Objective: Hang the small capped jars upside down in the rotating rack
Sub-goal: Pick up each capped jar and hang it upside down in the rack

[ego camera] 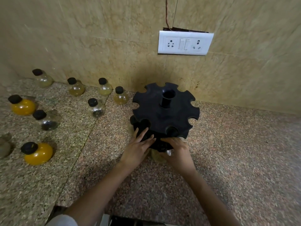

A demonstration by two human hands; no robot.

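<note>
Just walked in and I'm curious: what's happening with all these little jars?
A person is loading capped jars into a black rotating rack on the granite counter. The left hand rests flat against the rack's lower tier, while the right hand works a pale jar in there, cap up into a slot. Eight more jars, including two yellow ones, stand waiting at left.
</note>
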